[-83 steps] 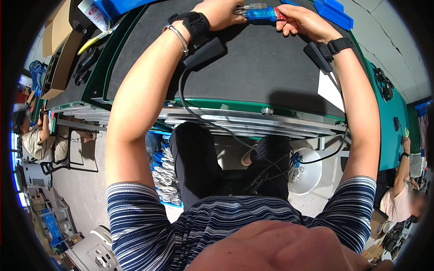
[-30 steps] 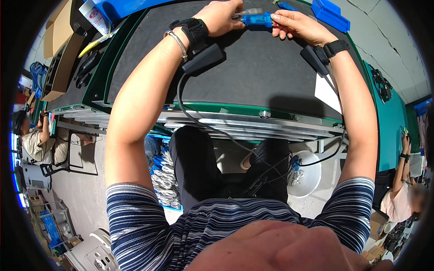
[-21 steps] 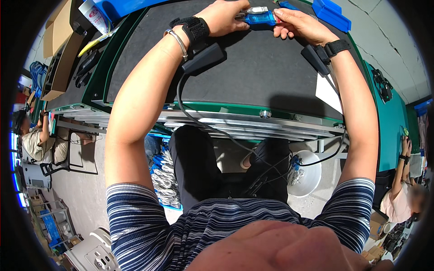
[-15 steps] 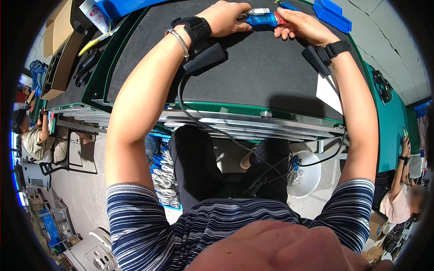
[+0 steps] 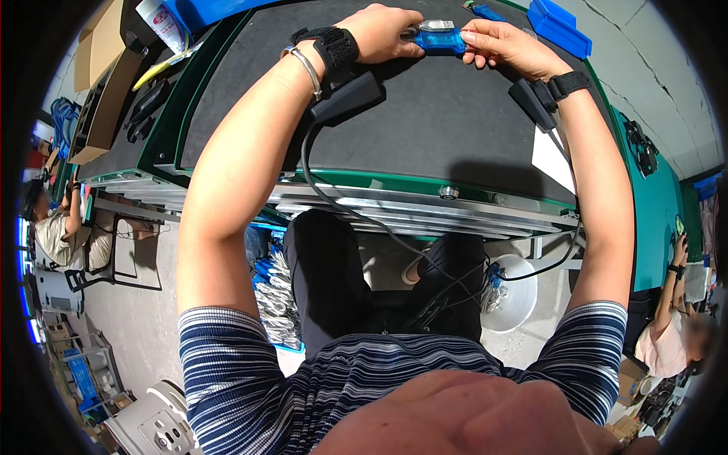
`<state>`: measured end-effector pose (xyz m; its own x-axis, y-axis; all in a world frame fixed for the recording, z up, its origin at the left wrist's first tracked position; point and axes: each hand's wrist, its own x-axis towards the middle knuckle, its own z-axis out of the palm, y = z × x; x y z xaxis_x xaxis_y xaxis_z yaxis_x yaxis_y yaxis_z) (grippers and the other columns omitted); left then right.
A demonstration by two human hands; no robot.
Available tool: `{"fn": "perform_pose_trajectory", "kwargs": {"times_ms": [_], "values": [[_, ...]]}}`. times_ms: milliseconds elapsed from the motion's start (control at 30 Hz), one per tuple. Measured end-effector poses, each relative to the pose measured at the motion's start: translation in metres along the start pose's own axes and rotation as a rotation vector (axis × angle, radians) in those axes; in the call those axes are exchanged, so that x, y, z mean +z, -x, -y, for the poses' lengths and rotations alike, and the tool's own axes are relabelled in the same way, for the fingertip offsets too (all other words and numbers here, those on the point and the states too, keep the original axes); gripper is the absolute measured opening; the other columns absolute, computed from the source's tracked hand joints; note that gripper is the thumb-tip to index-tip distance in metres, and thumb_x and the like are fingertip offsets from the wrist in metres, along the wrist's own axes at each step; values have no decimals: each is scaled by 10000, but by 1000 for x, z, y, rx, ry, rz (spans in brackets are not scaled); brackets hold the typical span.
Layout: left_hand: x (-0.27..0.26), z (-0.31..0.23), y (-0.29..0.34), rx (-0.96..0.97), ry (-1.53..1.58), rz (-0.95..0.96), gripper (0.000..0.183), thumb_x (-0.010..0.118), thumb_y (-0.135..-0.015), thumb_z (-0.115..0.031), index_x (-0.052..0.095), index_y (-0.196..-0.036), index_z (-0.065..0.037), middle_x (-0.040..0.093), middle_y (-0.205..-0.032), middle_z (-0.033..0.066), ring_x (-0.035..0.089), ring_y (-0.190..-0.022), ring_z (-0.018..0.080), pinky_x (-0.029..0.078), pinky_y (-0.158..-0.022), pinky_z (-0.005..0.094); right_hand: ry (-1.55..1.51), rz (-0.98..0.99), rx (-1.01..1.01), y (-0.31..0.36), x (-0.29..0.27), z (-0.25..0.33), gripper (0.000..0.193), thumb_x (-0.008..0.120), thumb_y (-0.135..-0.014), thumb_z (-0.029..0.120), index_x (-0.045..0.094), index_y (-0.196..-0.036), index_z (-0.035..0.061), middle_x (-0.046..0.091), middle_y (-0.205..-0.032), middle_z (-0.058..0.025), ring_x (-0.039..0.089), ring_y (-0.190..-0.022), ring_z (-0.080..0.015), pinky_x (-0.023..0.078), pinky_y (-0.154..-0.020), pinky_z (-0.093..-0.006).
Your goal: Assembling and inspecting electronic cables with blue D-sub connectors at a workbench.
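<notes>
Over the far part of the black work mat, both hands meet at a translucent blue adapter [image 5: 442, 42] with a silver USB plug [image 5: 437, 26] lying along its far side. My left hand [image 5: 379, 34] is closed round the adapter's left end and the grey cable there. With thumb and fingers pinched, my right hand [image 5: 504, 47] holds the right end; its fingertips hide that tip. Beyond the right hand lies another blue piece [image 5: 485, 11] on the mat. Black straps with dark boxes and cables sit on both wrists.
A blue bin [image 5: 559, 29] stands at the far right corner of the mat [image 5: 364, 144]. Left are a spray can [image 5: 161, 23] and a cardboard box [image 5: 98, 114]. Below the bench, a white bucket [image 5: 519, 299] and a blue crate of cables [image 5: 277, 303] flank my legs. People work at both sides.
The red patch at the adapter's right end no longer shows; that end now looks blue. My right fingers have tightened into a pinch there. The left hand has barely moved.
</notes>
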<state>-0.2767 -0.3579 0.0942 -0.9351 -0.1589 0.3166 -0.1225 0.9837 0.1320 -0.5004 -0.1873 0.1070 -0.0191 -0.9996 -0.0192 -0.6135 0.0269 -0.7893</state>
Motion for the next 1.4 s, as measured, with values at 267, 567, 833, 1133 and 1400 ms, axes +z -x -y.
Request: {"fn": "perform_pose_trajectory", "kwargs": {"times_ms": [267,567,833,1133,1400], "values": [[0,-2,-1,-19,-3,25,533,734,-933,-351,582,-1342,-44,713,-1151,218,703,-1050,366,567,-933,430,-84,-14,-8,0,-1,-1,379,481,-1084,449,639,-1088,105,695,-886,-1,595,-728,-6,435,-640,-144],[1,-2,0,-19,5,28,555,741,-926,-351,578,-1354,-37,708,-1174,220,696,-1079,363,558,-958,423,-21,6,-12,-2,-3,-6,390,505,-1071,464,651,-1091,102,702,-901,-10,604,-725,-10,449,-635,-140],[-1,-2,0,-14,-4,37,536,737,-929,-352,586,-1338,-40,711,-1157,215,695,-1064,369,553,-949,426,-169,-21,26,3,-1,2,358,545,-1060,438,649,-1078,97,686,-883,11,595,-736,-2,441,-642,-136],[-20,-24,9,65,143,-70,499,770,-862,-217,548,-1271,-35,700,-1058,266,669,-1029,446,543,-887,485,4,2,-3,2,-2,-1,351,546,-1060,439,641,-1091,103,678,-902,22,585,-760,5,423,-663,-137],[-16,-19,3,-168,31,-49,319,695,-894,-204,656,-1175,-61,690,-1127,218,660,-1067,416,542,-902,489,-88,16,-7,-1,-2,-4,330,506,-1084,399,632,-1140,99,667,-914,30,570,-748,5,425,-664,-150]]}}
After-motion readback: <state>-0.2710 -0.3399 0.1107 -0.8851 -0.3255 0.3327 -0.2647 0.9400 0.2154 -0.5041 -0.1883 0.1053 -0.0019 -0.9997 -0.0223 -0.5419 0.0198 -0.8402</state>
